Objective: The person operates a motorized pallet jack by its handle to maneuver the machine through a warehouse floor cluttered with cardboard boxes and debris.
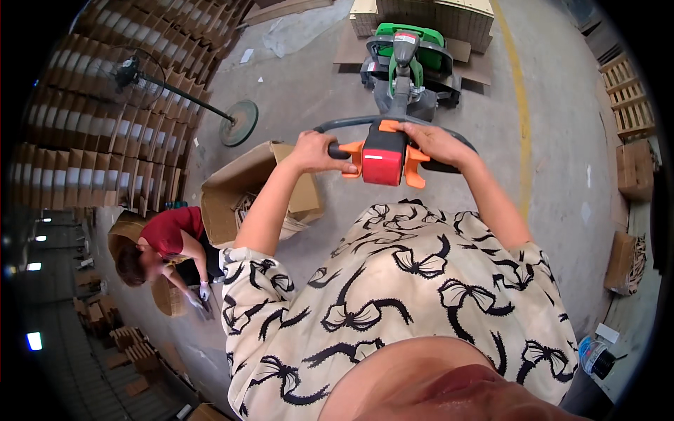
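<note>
My left hand [317,152] grips the left side of the grey loop handle [351,123] of a green electric pallet truck [411,59]. My right hand [434,142] is closed on the right side of the same handle. Between my hands sits the red control head with orange levers [384,156]. The grey tiller runs away from me to the green body of the truck, which stands in front of a pallet stacked with flat cardboard [428,17].
An open cardboard box [242,189] lies on the concrete floor at my left. A standing fan [140,74] and tall stacks of folded cardboard [105,126] fill the left. A person in a red top [168,235] bends over at lower left. Boxes [635,168] line the right wall.
</note>
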Motion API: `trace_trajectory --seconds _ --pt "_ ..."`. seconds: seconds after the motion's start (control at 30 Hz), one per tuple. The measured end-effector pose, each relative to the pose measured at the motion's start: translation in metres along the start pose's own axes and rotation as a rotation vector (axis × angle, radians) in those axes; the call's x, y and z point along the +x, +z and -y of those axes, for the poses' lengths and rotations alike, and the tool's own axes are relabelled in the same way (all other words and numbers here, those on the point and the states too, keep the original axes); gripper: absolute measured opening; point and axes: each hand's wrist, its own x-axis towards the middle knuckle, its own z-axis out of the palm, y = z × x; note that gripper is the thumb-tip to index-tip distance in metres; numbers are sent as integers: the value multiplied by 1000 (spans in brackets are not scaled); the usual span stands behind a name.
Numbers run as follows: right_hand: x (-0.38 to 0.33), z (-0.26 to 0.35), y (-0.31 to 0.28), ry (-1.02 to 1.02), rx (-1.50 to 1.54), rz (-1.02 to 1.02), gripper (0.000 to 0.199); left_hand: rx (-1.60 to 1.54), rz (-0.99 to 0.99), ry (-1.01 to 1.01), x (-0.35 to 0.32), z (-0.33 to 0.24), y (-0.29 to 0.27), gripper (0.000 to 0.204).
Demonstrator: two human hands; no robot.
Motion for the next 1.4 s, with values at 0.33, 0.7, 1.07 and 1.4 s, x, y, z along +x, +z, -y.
trace_trajectory --seconds 0.33,0.7,1.07,1.4 --pt "20 -6 -10 45 -70 27 52 -26 31 -17 9 1 -9 78" --pt "10 0 6 156 -90 41 50 -46 130 -67 0 3 6 83" --pt "-15 10 13 -103 -2 -73 47 12 62 -32 -13 -4 7 91" --pt "-12 0 11 30 -85 -11 54 -76 26 -68 -20 -10 1 92"
